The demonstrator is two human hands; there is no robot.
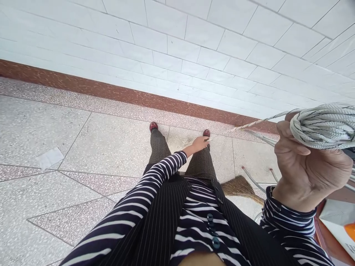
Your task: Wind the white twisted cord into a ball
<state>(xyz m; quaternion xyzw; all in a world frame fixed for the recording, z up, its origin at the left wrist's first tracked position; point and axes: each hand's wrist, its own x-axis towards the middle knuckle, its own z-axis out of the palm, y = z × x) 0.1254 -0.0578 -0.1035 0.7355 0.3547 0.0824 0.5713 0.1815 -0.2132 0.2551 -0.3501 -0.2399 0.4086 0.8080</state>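
My right hand (306,168) is raised at the right, its fingers closed on a thick coiled bundle of white rope (325,125) with dark flecks. From the coil a single strand (263,120) stretches leftward and down toward the foot of the wall; where it ends is hard to make out. Lower and near the middle, my left hand (200,144) reaches out in front of my legs. Its fingers are closed on a thin pale piece of rope (210,139), and loose pale strands (185,142) show just left of the hand.
A white tiled wall (177,48) with a reddish-brown skirting (116,87) runs ahead of my shoes. A straw broom (240,186) lies at my right, beside metal tube legs (251,177). Right of these is a reddish-edged table or seat with papers (337,210). A white sheet (50,158) lies on the floor at left.
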